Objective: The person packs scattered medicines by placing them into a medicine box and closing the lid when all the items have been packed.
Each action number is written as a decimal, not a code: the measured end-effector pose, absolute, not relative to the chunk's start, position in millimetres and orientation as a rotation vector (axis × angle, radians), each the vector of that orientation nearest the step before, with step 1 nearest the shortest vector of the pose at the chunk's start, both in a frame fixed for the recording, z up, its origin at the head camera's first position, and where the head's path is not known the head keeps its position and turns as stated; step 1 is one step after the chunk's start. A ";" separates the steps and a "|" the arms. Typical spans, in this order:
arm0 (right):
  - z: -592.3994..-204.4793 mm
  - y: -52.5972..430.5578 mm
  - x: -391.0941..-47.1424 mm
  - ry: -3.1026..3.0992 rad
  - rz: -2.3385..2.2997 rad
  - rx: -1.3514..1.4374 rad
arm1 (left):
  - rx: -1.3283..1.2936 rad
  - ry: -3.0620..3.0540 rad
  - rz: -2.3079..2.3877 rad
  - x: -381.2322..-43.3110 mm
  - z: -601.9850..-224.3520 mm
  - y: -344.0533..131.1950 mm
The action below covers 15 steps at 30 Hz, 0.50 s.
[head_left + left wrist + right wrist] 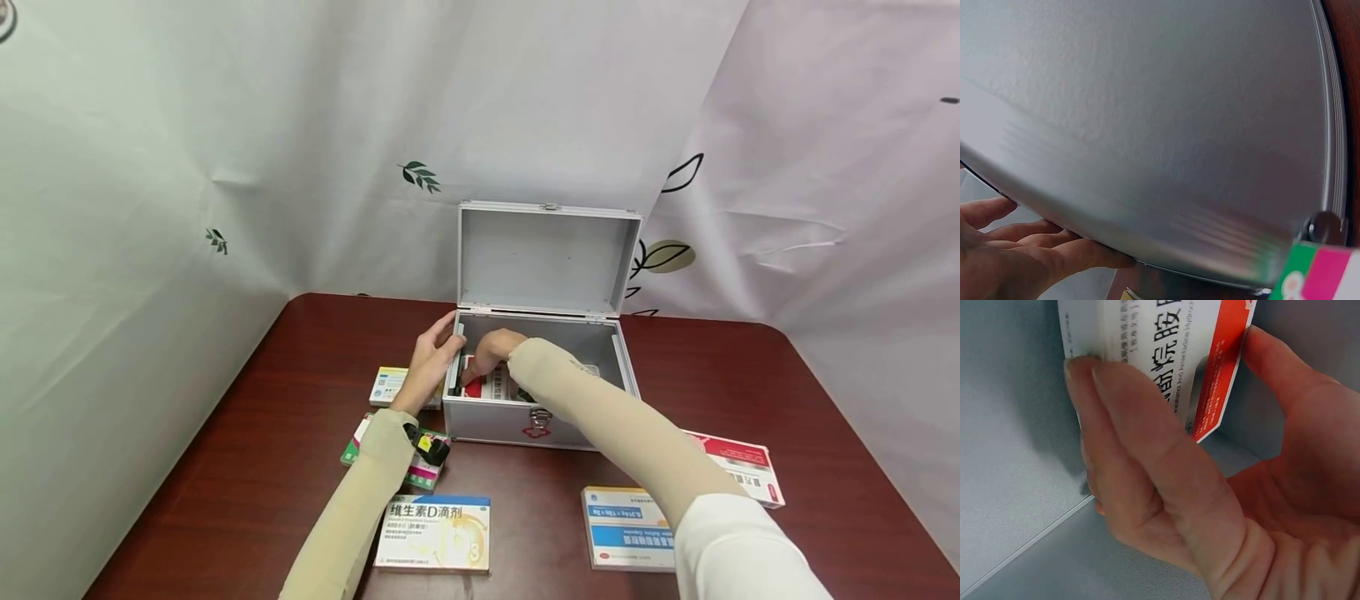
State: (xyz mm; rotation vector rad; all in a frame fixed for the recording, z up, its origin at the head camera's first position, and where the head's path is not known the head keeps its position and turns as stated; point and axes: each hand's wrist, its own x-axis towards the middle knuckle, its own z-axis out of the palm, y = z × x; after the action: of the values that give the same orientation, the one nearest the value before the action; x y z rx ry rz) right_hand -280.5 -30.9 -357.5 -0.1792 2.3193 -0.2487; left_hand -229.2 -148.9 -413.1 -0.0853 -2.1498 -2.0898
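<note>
A silver medicine case point(491, 423) stands with its lid point(547, 258) raised. My right hand point(495, 346) reaches down into it. There it holds a white and red medicine box point(487, 385) between thumb and fingers; in the right wrist view that box point(1169, 356) is upright against the case's inner walls. My left hand point(435, 357) rests at the case's left rim. In the left wrist view, its fairly straight fingers point(1094, 253) touch the edge of the silver side wall point(1166, 125). My right forearm hides part of the interior.
Around the case lie a yellow-white box point(388, 383), a green-and-pink box point(423, 475) partly under the left wrist, a vitamin D box point(433, 533), a blue-white box point(628, 529) and a red-white box point(750, 471). A white curtain point(337, 125) hangs behind the brown table point(247, 467).
</note>
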 end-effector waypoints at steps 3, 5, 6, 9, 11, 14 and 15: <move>-358.6 -31.6 -280.6 2.312 -0.258 -0.163 | -0.088 -2.160 -2.083 -227.8 -412.4 -149.3; -358.8 -31.7 -280.9 2.298 -0.267 -0.155 | -0.094 -2.162 -2.081 -227.1 -411.7 -149.3; -358.5 -31.8 -281.3 2.300 -0.245 -0.176 | -0.097 -2.163 -2.081 -226.9 -411.3 -149.2; -358.1 -31.8 -281.7 2.270 -0.242 -0.195 | -0.090 -2.172 -2.076 -226.5 -411.1 -148.8; -358.0 -31.6 -282.3 2.229 -0.246 -0.203 | -0.095 -2.175 -2.074 -226.6 -411.1 -148.3; -358.1 -31.1 -283.2 2.239 -0.199 -0.289 | -0.099 -2.177 -2.069 -226.6 -411.2 -147.3; -358.3 -31.0 -283.4 2.246 -0.184 -0.321 | -0.100 -2.179 -2.064 -226.6 -411.2 -147.0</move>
State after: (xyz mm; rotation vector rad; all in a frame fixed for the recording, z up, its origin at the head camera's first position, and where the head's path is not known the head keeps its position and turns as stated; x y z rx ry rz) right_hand -283.4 -31.0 -358.3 -0.3209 2.2465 -0.1840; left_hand -226.6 -147.0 -411.2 -0.1001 -2.1792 -2.0645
